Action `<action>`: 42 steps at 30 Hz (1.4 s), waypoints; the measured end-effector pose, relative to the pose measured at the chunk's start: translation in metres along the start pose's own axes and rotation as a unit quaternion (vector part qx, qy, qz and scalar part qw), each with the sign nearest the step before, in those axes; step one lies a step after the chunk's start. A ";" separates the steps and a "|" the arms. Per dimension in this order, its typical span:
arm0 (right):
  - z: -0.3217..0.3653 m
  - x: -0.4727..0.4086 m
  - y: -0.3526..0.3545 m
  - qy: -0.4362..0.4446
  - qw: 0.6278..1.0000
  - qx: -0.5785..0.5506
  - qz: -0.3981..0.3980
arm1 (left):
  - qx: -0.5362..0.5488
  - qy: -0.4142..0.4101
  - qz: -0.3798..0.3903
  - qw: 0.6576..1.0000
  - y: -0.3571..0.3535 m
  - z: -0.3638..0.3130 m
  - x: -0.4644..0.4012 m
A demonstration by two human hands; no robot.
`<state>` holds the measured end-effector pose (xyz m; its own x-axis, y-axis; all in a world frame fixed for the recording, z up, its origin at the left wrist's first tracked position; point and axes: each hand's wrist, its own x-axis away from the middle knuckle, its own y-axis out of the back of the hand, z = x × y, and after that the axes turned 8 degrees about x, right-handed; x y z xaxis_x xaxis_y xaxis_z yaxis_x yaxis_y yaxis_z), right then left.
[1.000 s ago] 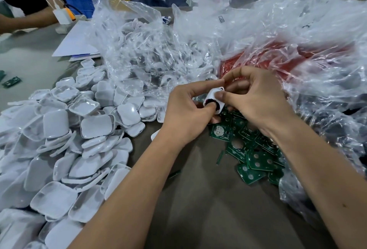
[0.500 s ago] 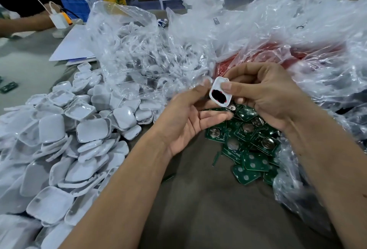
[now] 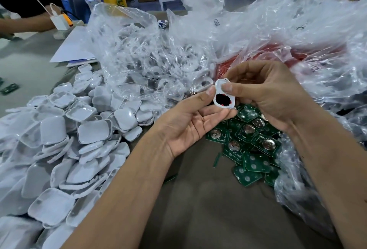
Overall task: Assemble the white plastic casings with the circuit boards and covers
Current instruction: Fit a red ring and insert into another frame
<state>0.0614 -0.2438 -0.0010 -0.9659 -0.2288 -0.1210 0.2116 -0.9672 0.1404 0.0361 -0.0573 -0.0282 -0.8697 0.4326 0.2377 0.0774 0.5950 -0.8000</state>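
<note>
item in hand: one white casing, dark round patch on its near face, held above the circuit boards between both hands. right hand: grip clamped on the casing, thumb on the upper face, fingers curled behind. left hand: palm up, fingers fairly straight, thumb tip against the casing's left edge, fingertips under its lower edge; grip apart, supporting rather than pinching.

stock on the desk: large heap of loose white covers at left; clear bag of white parts behind; green boards with coin cells spilling from a bag at right.

progress, judged: one unit partway; whether a board already sat inside it could not be told. no cover was on it. no pile of finished units could be made out, so most of the stock looked still to be done.

change against one second earlier: then, both hands pinched the casing close together, lower, over the boards. half a second earlier the left hand had opened. now the casing sat a little higher, and the left thumb touched its edge.
</note>
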 end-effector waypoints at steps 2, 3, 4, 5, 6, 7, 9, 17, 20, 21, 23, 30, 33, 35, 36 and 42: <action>0.000 0.000 0.000 -0.002 1.000 0.007 -0.003 | 0.002 0.007 0.010 1.000 0.001 0.000 0.000; 0.000 0.000 -0.001 -0.002 1.000 0.013 -0.004 | 0.001 0.009 0.012 1.000 0.001 -0.001 0.000; -0.001 0.000 -0.001 -0.002 1.000 0.021 -0.006 | 0.000 0.009 0.014 1.000 0.002 -0.001 -0.001; -0.002 0.000 -0.001 -0.003 1.000 0.026 -0.008 | 0.000 0.009 0.015 1.000 0.002 -0.001 -0.001; -0.003 -0.001 -0.002 -0.005 1.000 0.025 -0.010 | 0.002 0.009 0.014 1.000 0.003 -0.001 -0.001; -0.004 -0.001 -0.003 -0.009 1.000 0.019 -0.013 | 0.004 0.007 0.014 1.000 0.003 -0.001 -0.002; -0.006 -0.001 -0.007 -0.015 1.000 0.006 -0.026 | 0.014 0.002 0.014 1.000 0.003 -0.001 -0.002; -0.016 -0.002 -0.028 -0.006 0.992 -0.007 -0.122 | 0.058 -0.020 -0.001 0.998 0.001 0.000 -0.004; -0.017 -0.002 -0.028 0.007 0.994 -0.006 -0.110 | 0.075 -0.029 -0.009 0.997 0.002 -0.001 -0.005; -0.018 -0.002 -0.027 0.018 0.994 0.000 -0.110 | 0.086 -0.033 -0.015 0.996 0.002 -0.002 -0.005; -0.019 -0.003 -0.026 0.061 0.991 0.029 -0.119 | 0.103 -0.041 -0.022 0.994 0.004 -0.004 -0.006; -0.018 0.001 -0.027 0.201 0.950 0.219 -0.097 | 0.134 -0.056 -0.013 0.989 0.005 -0.006 -0.006; -0.018 0.001 -0.027 0.217 0.944 0.230 -0.094 | 0.125 -0.066 -0.011 0.990 0.006 -0.005 -0.006; -0.018 0.000 -0.027 0.233 0.940 0.231 -0.094 | 0.115 -0.070 -0.006 0.991 0.005 -0.004 -0.006; -0.017 0.000 -0.027 0.244 0.935 0.239 -0.097 | 0.112 -0.072 -0.006 0.991 0.005 -0.004 -0.006; -0.016 0.000 -0.028 0.286 0.909 0.279 -0.116 | 0.107 -0.077 -0.016 0.991 0.004 -0.003 -0.007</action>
<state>0.0576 -0.2186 -0.0211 -0.7049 -0.1995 -0.6807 -0.2511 -0.8273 0.5024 0.0443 -0.0555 -0.0314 -0.9357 0.2970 0.1904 -0.0422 0.4416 -0.8962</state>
